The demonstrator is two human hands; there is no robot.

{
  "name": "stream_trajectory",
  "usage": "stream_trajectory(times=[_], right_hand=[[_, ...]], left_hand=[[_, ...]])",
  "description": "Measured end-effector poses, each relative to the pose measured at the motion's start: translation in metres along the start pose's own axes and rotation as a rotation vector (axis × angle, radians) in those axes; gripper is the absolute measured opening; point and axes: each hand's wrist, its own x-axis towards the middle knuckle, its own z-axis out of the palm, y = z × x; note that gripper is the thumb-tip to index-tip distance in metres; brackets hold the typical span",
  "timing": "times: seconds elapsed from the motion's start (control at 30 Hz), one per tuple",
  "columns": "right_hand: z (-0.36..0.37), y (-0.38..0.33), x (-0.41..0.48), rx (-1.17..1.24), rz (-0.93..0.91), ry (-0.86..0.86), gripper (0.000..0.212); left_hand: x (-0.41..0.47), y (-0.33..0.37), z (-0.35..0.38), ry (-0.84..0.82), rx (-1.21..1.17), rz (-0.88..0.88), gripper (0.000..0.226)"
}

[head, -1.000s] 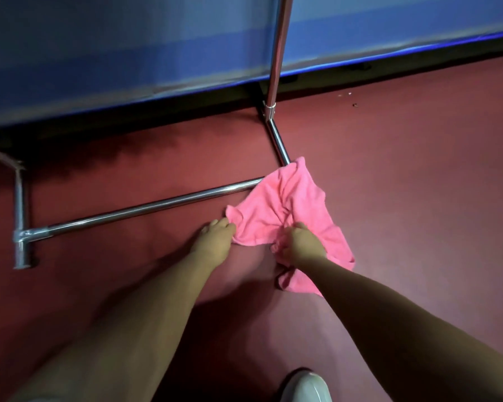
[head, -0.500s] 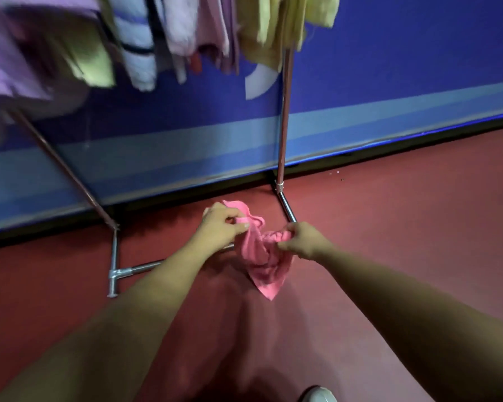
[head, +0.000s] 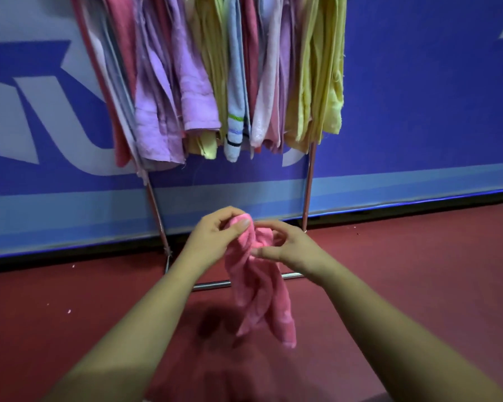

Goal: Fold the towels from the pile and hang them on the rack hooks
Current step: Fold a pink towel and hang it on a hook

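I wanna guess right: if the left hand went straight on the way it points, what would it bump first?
The left hand would probably meet the right hand first, close ahead on the towel both hold; depth is unclear.

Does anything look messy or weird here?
Only the pink towel looks odd: it dangles twisted and bunched from the left hand and right hand, not folded yet. A few white specks dot the red floor.

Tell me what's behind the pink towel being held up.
Behind the pink towel, gripped by the left hand and right hand, the rack's bottom bar crosses the red floor. The towel covers the bar's middle stretch, so that part cannot be seen.
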Motion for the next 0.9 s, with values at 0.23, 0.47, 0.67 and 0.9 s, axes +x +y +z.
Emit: stream_trajectory(times=[0.23,0.47,0.67,0.9], right_hand=[[0.023,-0.009,-0.006,0.027,-0.073,0.043,0.015],[0.022,-0.026,0.000,0.068,-0.159,0.254,0.012],[0.015,-0.025,0.009,-0.075,-0.111,0.192,0.015],[-0.008,0.013,0.025,-0.968,0.037,-0.040,0.030]], left_hand=[[-0.016,0.006,-0.001,0.003,-0.067,0.014,0.007],[-0.008,-0.010,-0.030,0.072,-0.201,-0.142,0.009],[-0.001,-0.014,-0.052,0.024,0.200,-0.013,0.004],[-0.006,-0.023,-0.081,0.105,0.649,-0.014,0.008]])
